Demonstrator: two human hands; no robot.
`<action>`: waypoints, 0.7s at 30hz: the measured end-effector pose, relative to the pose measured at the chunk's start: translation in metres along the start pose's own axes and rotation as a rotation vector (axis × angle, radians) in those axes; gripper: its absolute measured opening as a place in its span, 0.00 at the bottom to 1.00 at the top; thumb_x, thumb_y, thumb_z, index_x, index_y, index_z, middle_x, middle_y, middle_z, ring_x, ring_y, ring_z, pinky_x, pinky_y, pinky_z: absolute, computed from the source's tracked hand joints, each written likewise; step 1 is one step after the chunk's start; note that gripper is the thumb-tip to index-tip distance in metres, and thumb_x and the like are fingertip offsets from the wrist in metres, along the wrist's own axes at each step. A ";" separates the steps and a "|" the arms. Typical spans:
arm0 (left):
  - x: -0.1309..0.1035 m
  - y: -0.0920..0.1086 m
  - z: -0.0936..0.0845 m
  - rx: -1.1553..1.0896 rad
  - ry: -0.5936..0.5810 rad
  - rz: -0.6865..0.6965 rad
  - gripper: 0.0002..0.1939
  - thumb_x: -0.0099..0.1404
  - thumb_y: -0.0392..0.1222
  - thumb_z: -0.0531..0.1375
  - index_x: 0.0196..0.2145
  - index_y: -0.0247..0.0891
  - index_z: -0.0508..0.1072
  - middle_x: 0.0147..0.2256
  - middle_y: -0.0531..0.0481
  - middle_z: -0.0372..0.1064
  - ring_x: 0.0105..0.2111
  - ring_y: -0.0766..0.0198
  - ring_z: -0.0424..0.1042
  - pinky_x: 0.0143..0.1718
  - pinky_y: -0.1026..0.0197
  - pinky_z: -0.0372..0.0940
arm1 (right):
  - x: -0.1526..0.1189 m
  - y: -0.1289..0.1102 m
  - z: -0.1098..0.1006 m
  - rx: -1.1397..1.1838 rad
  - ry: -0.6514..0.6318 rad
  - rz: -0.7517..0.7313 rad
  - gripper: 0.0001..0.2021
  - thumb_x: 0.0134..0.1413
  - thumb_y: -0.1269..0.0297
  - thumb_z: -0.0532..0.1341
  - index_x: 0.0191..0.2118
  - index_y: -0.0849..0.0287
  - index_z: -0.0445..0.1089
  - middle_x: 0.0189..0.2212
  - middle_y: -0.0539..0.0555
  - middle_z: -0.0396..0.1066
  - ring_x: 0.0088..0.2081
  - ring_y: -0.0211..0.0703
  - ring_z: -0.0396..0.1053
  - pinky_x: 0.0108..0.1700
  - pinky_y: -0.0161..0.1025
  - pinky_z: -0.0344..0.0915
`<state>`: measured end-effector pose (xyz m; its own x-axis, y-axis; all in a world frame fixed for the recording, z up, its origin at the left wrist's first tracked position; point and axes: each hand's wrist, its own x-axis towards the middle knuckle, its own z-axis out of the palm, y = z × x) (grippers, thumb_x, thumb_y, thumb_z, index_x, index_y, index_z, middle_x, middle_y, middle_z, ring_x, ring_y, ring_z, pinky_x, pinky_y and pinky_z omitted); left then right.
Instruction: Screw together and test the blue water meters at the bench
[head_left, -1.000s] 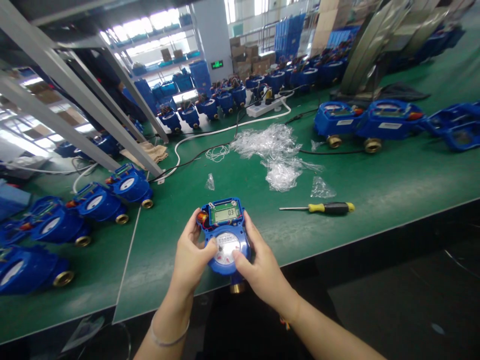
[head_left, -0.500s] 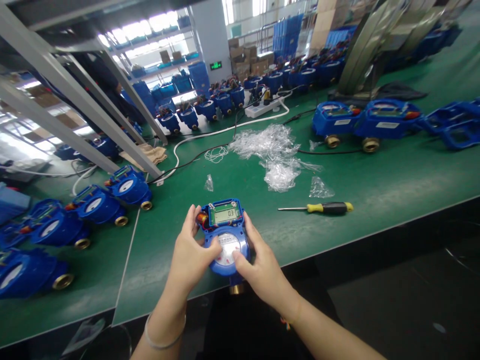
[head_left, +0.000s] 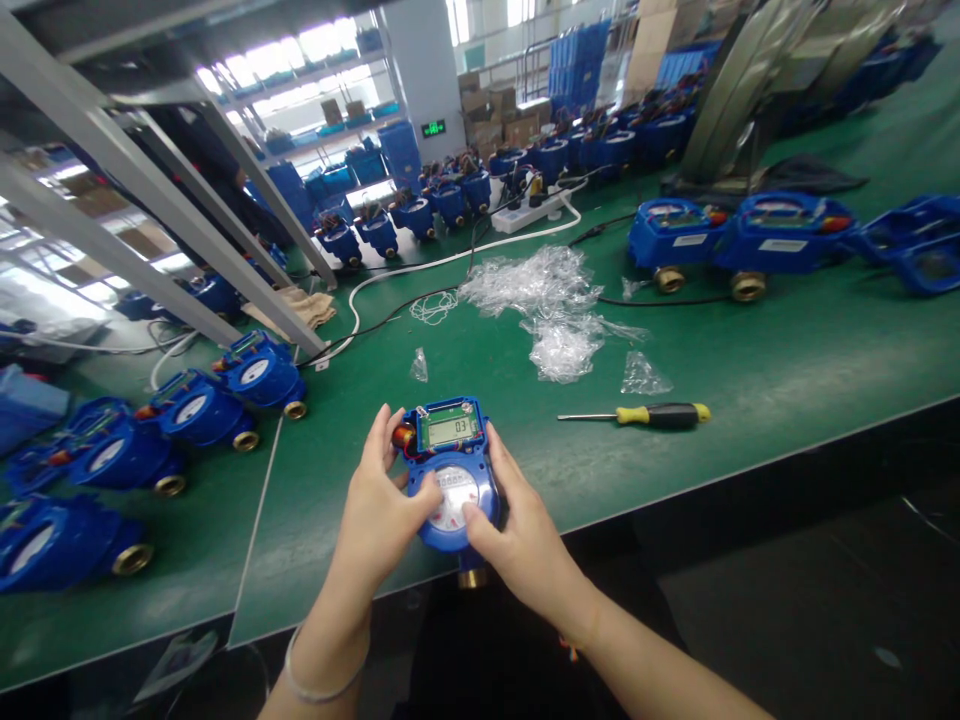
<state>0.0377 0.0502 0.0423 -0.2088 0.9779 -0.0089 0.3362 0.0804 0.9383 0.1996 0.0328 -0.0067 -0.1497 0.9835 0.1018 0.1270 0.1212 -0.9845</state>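
Observation:
A blue water meter (head_left: 480,490) sits at the bench's front edge, its round dial facing up and its brass fitting toward me. Its uncovered top part shows a circuit board with a small lit-grey display. My left hand (head_left: 386,500) grips the meter's left side, thumb on the dial's rim. On the right side, my right hand (head_left: 521,515) is closed round the body, its thumb also on the dial. Fingers under the meter are hidden. A screwdriver (head_left: 652,415) with a yellow and black handle lies to the right of the meter.
Crumpled clear plastic bags (head_left: 544,290) lie behind the meter. More blue meters (head_left: 187,410) stand at the left, and two others (head_left: 772,235) at the right beside blue covers (head_left: 919,245). A power strip (head_left: 529,212) and cables cross the back. Grey metal posts (head_left: 225,270) rise at left.
The view has shifted very slightly. Both hands keep the same hold on the water meter, which stays in place.

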 end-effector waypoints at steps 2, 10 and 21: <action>-0.001 0.000 -0.001 0.000 -0.011 -0.002 0.52 0.48 0.40 0.67 0.68 0.38 0.52 0.67 0.38 0.54 0.66 0.40 0.57 0.56 0.43 0.70 | 0.001 0.000 -0.001 0.001 -0.009 0.000 0.43 0.54 0.58 0.61 0.73 0.61 0.45 0.72 0.59 0.46 0.72 0.54 0.45 0.72 0.56 0.44; 0.002 -0.007 -0.006 -0.074 -0.065 -0.011 0.52 0.50 0.41 0.67 0.69 0.40 0.49 0.69 0.37 0.50 0.66 0.41 0.56 0.56 0.45 0.70 | 0.000 0.001 0.001 -0.005 -0.005 -0.002 0.44 0.54 0.58 0.60 0.73 0.62 0.44 0.72 0.60 0.45 0.72 0.54 0.45 0.72 0.56 0.43; 0.005 -0.012 -0.007 -0.139 -0.058 -0.014 0.51 0.48 0.41 0.69 0.66 0.38 0.53 0.68 0.37 0.52 0.66 0.43 0.57 0.56 0.47 0.70 | 0.002 0.002 0.001 -0.020 -0.009 0.003 0.44 0.53 0.58 0.60 0.73 0.63 0.44 0.72 0.61 0.45 0.72 0.53 0.45 0.72 0.57 0.43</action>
<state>0.0268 0.0526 0.0335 -0.1580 0.9867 -0.0381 0.2027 0.0702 0.9767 0.1985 0.0348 -0.0088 -0.1584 0.9826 0.0971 0.1469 0.1207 -0.9818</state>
